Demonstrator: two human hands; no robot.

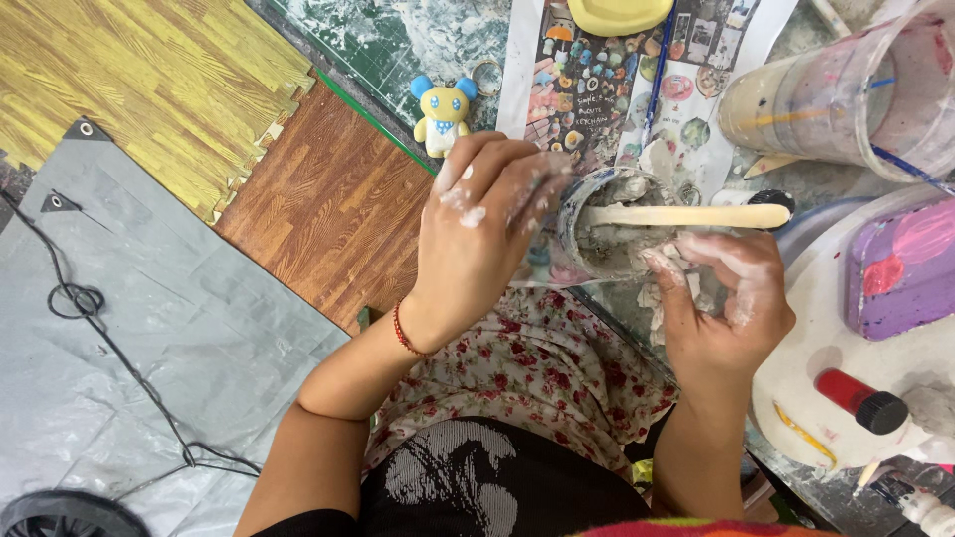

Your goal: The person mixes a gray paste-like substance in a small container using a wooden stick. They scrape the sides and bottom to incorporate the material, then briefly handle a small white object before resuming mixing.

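- Plaster-smeared fingers of the left hand (477,224) are curled and pressed against the left side of a small round cup (609,239), which is gripped there.
- Grey-white paste is held in the cup, and a flat wooden stick (686,216) is laid across its rim, pointing to the right.
- The cup is seen at the near edge of the tabletop (826,298), just above the person's lap, which is covered by a red-flowered cloth (542,363).
- The right hand (726,298) is placed just below and right of the cup, fingers bent inward and coated in white; whether anything is clasped in it cannot be told.
- A red bead bracelet (402,330) is worn on the left wrist.
- A small yellow toy figure with blue ears (444,114) is stood beyond the left hand, near the tabletop's edge.
- A large clear measuring jug (846,94) is laid on its side at the upper right, well apart from the cup.
- A purple mould (900,268) and a red tube with a black cap (860,398) are seen to the right of the right hand.
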